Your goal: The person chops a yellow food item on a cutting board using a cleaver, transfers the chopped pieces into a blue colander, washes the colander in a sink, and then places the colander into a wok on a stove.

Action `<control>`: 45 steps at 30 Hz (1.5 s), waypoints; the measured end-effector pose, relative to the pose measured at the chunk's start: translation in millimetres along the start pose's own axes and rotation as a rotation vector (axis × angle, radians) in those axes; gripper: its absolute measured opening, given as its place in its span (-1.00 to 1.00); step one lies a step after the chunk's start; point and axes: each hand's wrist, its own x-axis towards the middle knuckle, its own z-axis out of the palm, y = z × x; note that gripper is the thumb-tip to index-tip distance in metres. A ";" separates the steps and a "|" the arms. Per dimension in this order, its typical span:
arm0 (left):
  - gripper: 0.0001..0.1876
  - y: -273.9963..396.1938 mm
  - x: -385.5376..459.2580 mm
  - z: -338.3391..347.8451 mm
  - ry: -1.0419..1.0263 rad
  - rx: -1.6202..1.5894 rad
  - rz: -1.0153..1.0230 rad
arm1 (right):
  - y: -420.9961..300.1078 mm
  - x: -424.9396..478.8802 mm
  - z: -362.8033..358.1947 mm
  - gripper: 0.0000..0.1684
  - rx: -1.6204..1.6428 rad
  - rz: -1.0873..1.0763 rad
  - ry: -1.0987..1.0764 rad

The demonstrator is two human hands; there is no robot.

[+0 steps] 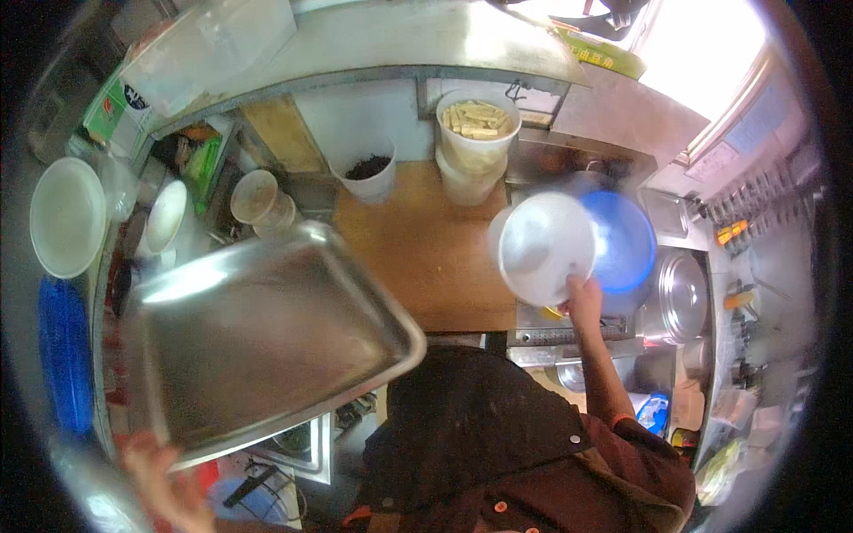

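My left hand [156,473], blurred, grips the near left corner of a large rectangular metal tray [266,346], which is tilted and looks bare inside. With my right hand [583,303] I hold a white plastic tub [546,246] by its rim. The tub overlaps a blue round basin [620,243] behind it. Between tray and tub lies a brown wooden board [426,260]. At its back stand a tub with dark contents [370,173] and a stack of tubs, the top one full of pale yellow sticks [478,126].
A lidded steel pot [680,296] stands at the right. Smaller containers [256,200] and white tubs [166,216] are at the left. A metal shelf [400,40] runs above the board's back edge, with a clear plastic bin [213,53] on it.
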 end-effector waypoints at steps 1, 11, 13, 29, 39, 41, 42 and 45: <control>-0.68 20.4 6.0 37.4 -0.050 -0.016 -0.011 | -10.9 8.5 -3.2 -0.58 -0.002 -0.068 0.048; -0.79 59.3 -2.8 428.4 -0.343 -0.563 0.088 | -39.8 -19.7 67.6 -0.56 -0.212 0.172 -0.227; -0.80 62.7 -3.7 464.8 -0.538 -0.494 0.117 | -27.4 -29.7 100.9 -0.54 -0.189 0.247 -0.233; -0.68 55.7 -45.4 584.0 -0.613 -0.436 0.117 | 258.2 -70.0 -173.3 -0.65 -0.649 0.294 0.190; -0.82 274.4 -67.4 470.1 -0.439 -0.347 -0.340 | 374.2 128.7 -306.2 -0.58 -0.883 0.285 0.260; -0.83 353.3 -24.5 457.5 -0.530 -0.439 -0.166 | 382.7 144.7 -315.0 -0.57 -0.907 0.339 0.223; -0.83 385.8 -3.4 461.6 -0.530 -0.528 -0.053 | 375.1 150.5 -316.8 -0.56 -0.925 0.366 0.178; -0.81 476.8 44.4 499.8 -0.551 -0.681 0.264 | 329.9 154.9 -327.0 -0.60 -0.781 0.394 0.076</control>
